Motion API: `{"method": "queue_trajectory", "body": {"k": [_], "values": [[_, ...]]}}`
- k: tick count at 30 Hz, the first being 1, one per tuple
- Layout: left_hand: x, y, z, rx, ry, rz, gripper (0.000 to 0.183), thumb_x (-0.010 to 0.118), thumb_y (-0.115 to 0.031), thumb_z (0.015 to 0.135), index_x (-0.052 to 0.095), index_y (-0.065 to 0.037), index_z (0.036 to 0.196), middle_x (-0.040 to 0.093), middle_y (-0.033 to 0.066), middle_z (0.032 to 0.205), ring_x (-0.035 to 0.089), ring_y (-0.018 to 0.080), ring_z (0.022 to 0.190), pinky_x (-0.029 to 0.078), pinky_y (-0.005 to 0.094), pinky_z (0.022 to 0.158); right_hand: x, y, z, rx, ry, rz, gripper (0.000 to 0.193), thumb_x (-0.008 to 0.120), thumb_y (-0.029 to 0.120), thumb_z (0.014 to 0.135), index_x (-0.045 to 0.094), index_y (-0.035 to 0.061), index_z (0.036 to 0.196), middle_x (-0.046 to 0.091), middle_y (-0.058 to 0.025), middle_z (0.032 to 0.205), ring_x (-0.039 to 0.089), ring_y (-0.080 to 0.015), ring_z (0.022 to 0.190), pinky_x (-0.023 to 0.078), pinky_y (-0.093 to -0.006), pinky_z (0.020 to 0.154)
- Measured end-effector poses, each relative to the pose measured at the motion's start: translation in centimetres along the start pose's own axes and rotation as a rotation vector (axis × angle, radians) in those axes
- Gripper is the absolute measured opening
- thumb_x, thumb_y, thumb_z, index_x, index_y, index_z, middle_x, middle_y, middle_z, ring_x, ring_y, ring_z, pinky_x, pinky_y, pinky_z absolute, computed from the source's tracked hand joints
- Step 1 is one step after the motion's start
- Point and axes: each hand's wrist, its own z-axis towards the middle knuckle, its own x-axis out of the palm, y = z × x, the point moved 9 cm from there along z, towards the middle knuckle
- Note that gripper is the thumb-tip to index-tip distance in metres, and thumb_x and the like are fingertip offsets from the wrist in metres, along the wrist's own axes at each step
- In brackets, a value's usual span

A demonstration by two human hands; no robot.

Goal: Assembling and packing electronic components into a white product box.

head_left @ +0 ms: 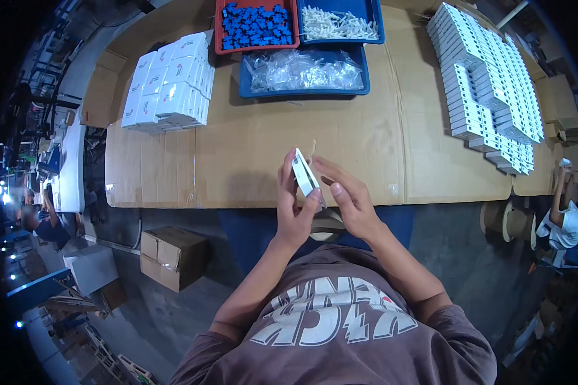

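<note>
A small white carton (305, 174) stands upright in my left hand (293, 208), above the table's near edge. My left thumb presses on its lower end and the fingers wrap its left side. A dark gap runs along the carton's right side, where a flap seems parted. My right hand (353, 202) is just right of the carton, thumb and fingers apart, with nothing visible between them. Its fingertips come close to the carton; whether they touch it I cannot tell. A thin pale strip (313, 147) sticks up beyond the carton; what it belongs to is unclear.
On the cardboard-covered table (250, 154) stand white box stacks at left (167, 83) and right (488, 90). At the back are a red bin (219, 46) of blue pieces, a blue bin (380, 32) of white pieces and a blue tray (250, 93) of clear bags. A brown carton (173, 256) sits on the floor.
</note>
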Motion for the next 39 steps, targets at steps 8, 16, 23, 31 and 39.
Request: {"method": "queue_trajectory", "body": {"k": [8,16,23,31,39], "values": [[0.4,-1.6,-0.2,0.156,-0.01,0.07,0.093,0.058,-0.052,0.096,0.026,0.009,0.159,0.039,0.0284,0.153,0.04,0.0392,0.143,0.034,0.0455,0.117,2.7,-1.8,0.4,0.506,-0.041,0.437,0.056,0.061,0.024,0.107,0.047,-0.0019,0.154,0.068,-0.0125,0.127,0.064,-0.0155,0.113,0.051,-0.0296,0.097],[-0.7,-0.5,1.0,0.311,-0.178,0.351,0.103,0.033,-0.079,0.099,0.044,0.01,0.149,0.053,0.0249,0.132,0.053,0.0364,0.123,0.045,0.0459,0.103,4.6,-3.2,0.9,0.513,-0.178,0.452,0.066,0.068,0.029,0.103,0.043,-0.0062,0.153,0.058,-0.0214,0.144,0.062,-0.0271,0.126,0.05,-0.0365,0.104],[-1.9,-0.2,0.7,0.33,-0.244,0.304,0.089,0.048,-0.069,0.097,0.054,0.009,0.141,0.059,0.0236,0.126,0.061,0.0342,0.111,0.051,0.0442,0.095,5.2,-2.9,0.5,0.425,-0.116,0.419,0.073,0.074,0.031,0.1,0.042,-0.0076,0.154,0.062,-0.0218,0.137,0.062,-0.0244,0.123,0.053,-0.0352,0.099],[-1.5,-2.7,1.2,0.347,-0.231,0.296,0.064,0.05,-0.045,0.097,0.061,0.013,0.124,0.064,0.0258,0.115,0.065,0.0365,0.103,0.053,0.0446,0.089,4.6,-1.7,-0.1,0.349,-0.177,0.278,0.048,0.056,0.023,0.11,0.05,-0.0026,0.151,0.07,-0.0088,0.097,0.063,-0.0118,0.089,0.054,-0.0299,0.082],[-1.1,-3.3,0.5,0.401,-0.243,0.307,0.069,0.05,-0.047,0.094,0.061,0.014,0.122,0.065,0.0259,0.112,0.066,0.0376,0.099,0.054,0.0447,0.086,3.8,-0.6,-0.8,0.301,-0.121,0.064,0.04,0.044,0.029,0.113,0.062,-0.006,0.12,0.065,-0.0178,0.082,0.061,-0.0222,0.074,0.052,-0.0384,0.072]]}}
